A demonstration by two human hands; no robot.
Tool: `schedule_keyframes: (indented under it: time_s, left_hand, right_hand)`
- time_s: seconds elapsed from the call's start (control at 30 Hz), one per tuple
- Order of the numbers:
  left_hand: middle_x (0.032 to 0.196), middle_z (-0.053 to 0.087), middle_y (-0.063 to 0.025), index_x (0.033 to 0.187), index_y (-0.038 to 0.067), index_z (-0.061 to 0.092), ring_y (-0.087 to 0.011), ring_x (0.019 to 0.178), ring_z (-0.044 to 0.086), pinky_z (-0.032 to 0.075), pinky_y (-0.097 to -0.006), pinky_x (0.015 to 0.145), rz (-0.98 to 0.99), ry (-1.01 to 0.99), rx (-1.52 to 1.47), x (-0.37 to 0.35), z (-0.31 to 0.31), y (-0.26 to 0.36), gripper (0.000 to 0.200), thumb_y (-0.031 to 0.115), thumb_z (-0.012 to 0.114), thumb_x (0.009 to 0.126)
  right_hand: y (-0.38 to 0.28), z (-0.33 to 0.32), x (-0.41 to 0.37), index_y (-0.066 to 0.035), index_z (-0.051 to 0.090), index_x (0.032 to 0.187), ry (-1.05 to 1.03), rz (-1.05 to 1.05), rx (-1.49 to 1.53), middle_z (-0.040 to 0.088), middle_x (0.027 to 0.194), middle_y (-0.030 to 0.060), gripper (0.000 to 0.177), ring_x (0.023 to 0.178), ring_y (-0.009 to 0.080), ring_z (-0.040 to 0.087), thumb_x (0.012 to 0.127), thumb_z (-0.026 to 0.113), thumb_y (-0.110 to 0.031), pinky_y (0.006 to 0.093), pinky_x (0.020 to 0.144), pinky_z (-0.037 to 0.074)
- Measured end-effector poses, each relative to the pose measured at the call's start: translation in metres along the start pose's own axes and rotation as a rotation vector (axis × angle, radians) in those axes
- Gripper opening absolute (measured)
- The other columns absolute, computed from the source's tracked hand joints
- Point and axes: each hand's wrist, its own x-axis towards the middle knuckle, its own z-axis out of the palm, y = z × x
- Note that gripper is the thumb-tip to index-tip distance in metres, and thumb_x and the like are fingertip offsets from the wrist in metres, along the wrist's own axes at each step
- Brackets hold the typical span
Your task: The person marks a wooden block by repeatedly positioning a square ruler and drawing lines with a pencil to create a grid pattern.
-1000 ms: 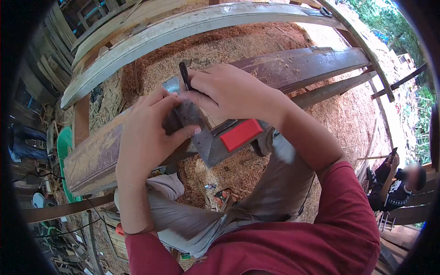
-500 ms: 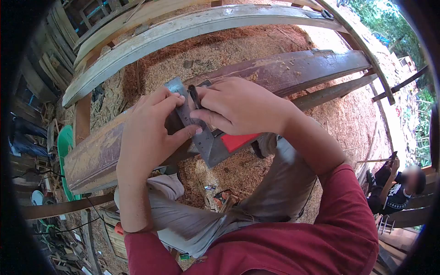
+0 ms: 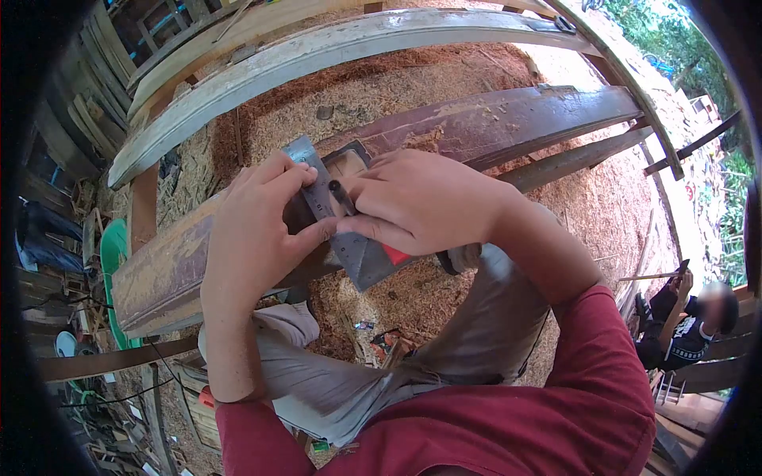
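Note:
My left hand (image 3: 258, 218) presses a metal square (image 3: 349, 252) down on the dark red-brown wooden beam (image 3: 171, 274), its thumb and fingers closed on the blade edges. My right hand (image 3: 421, 198) is closed around a dark pen-like tool (image 3: 341, 195), whose blunt end points up toward the camera. The tool stands beside the square's blade, and its tip is hidden. A pale wood surface with a dark edge (image 3: 347, 163) shows between the hands. Part of a red object (image 3: 395, 255) sticks out under my right hand.
A long pale beam (image 3: 317, 59) runs across beyond the work. Sawdust and shavings (image 3: 341, 305) cover the ground. A green plastic chair (image 3: 115, 246) is at the left. Another person (image 3: 690, 325) is at the far right, holding a thin stick.
My right hand has shifted slightly down and right, with the dark tool, uncovering more of the pale surface and covering more of the red object. My left hand has barely moved.

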Motion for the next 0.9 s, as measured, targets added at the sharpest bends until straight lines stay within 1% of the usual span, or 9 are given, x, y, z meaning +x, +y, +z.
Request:
schedule_keyframes:
  time_s: [0.07, 0.17, 0.27, 0.37, 0.57, 0.67, 0.77, 0.87, 0.9]
  left_hand:
    - [0.119, 0.072, -0.0132, 0.122, 0.002, 0.076, -0.0413, 0.114, 0.068, 0.054, -0.0503, 0.100, -0.008, -0.005, -0.005, 0.000, -0.001, 0.001, 0.054, 0.026, 0.097, 0.078]
    - [0.119, 0.071, -0.0130, 0.122, 0.002, 0.076, -0.0414, 0.114, 0.068, 0.054, -0.0501, 0.101, 0.017, 0.017, 0.001, -0.001, 0.001, 0.000, 0.054, 0.025, 0.097, 0.078]
    - [0.119, 0.071, -0.0127, 0.122, 0.002, 0.076, -0.0413, 0.114, 0.068, 0.054, -0.0496, 0.101, -0.012, -0.010, -0.018, 0.001, -0.001, 0.002, 0.054, 0.025, 0.097, 0.077]
    - [0.119, 0.071, -0.0125, 0.121, 0.002, 0.076, -0.0413, 0.113, 0.068, 0.054, -0.0500, 0.099, -0.025, -0.035, -0.025, 0.001, -0.001, 0.003, 0.055, 0.025, 0.098, 0.077]
    - [0.117, 0.070, -0.0129, 0.122, 0.002, 0.076, -0.0403, 0.110, 0.067, 0.054, -0.0508, 0.097, -0.009, -0.021, -0.021, 0.002, 0.000, 0.003, 0.057, 0.027, 0.098, 0.076]
    - [0.118, 0.070, -0.0130, 0.122, 0.001, 0.076, -0.0402, 0.111, 0.067, 0.054, -0.0509, 0.097, -0.025, -0.025, -0.001, 0.001, -0.001, 0.005, 0.059, 0.030, 0.098, 0.077]
    - [0.120, 0.070, -0.0130, 0.123, 0.000, 0.076, -0.0405, 0.113, 0.067, 0.055, -0.0512, 0.098, -0.039, -0.040, 0.003, 0.002, -0.002, 0.007, 0.060, 0.033, 0.097, 0.078]
    - [0.120, 0.069, -0.0156, 0.126, -0.001, 0.075, -0.0417, 0.117, 0.071, 0.056, -0.0491, 0.099, -0.004, -0.029, 0.024, 0.001, -0.001, 0.004, 0.058, 0.025, 0.096, 0.079]
    - [0.121, 0.070, -0.0148, 0.126, 0.000, 0.076, -0.0413, 0.117, 0.070, 0.056, -0.0495, 0.099, -0.013, -0.028, 0.023, 0.001, -0.001, 0.005, 0.058, 0.028, 0.096, 0.079]
  right_hand:
    - [-0.002, 0.003, -0.002, -0.003, 0.066, 0.104, 0.053, -0.037, 0.022, 0.069, 0.087, 0.0189, 0.032, 0.085, 0.0442, 0.071, 0.112, 0.066, -0.033, 0.0541, 0.078, 0.056]
    - [-0.002, -0.006, -0.002, -0.002, 0.067, 0.109, -0.018, 0.017, 0.062, 0.070, 0.088, 0.0189, 0.028, 0.086, 0.0439, 0.072, 0.112, 0.067, -0.030, 0.0531, 0.079, 0.056]
    - [0.012, -0.002, -0.002, -0.003, 0.066, 0.117, -0.004, 0.027, 0.207, 0.071, 0.090, 0.0245, 0.031, 0.088, 0.0493, 0.071, 0.114, 0.061, -0.033, 0.0577, 0.079, 0.054]
    - [0.020, 0.006, 0.004, -0.002, 0.067, 0.115, 0.077, -0.012, 0.268, 0.070, 0.088, 0.0193, 0.022, 0.086, 0.0443, 0.072, 0.112, 0.066, -0.025, 0.0530, 0.075, 0.055]
    - [0.039, 0.013, 0.021, 0.000, 0.067, 0.111, 0.083, 0.098, 0.361, 0.068, 0.085, 0.0229, 0.030, 0.079, 0.0455, 0.070, 0.113, 0.068, -0.029, 0.0507, 0.069, 0.052]
    - [0.048, 0.017, 0.033, 0.001, 0.065, 0.106, 0.179, 0.108, 0.243, 0.068, 0.084, 0.0240, 0.033, 0.077, 0.0466, 0.068, 0.112, 0.070, -0.031, 0.0509, 0.069, 0.051]
    - [0.051, 0.020, 0.046, 0.000, 0.064, 0.102, 0.250, 0.136, 0.250, 0.067, 0.083, 0.0244, 0.034, 0.077, 0.0487, 0.067, 0.111, 0.071, -0.032, 0.0532, 0.069, 0.050]
    - [0.053, 0.023, 0.055, -0.002, 0.065, 0.103, 0.296, 0.133, 0.214, 0.067, 0.081, 0.0243, 0.032, 0.080, 0.0497, 0.067, 0.111, 0.070, -0.032, 0.0555, 0.070, 0.050]
    - [0.052, 0.024, 0.057, -0.002, 0.065, 0.104, 0.295, 0.125, 0.211, 0.067, 0.081, 0.0242, 0.031, 0.080, 0.0496, 0.068, 0.111, 0.069, -0.033, 0.0561, 0.071, 0.051]
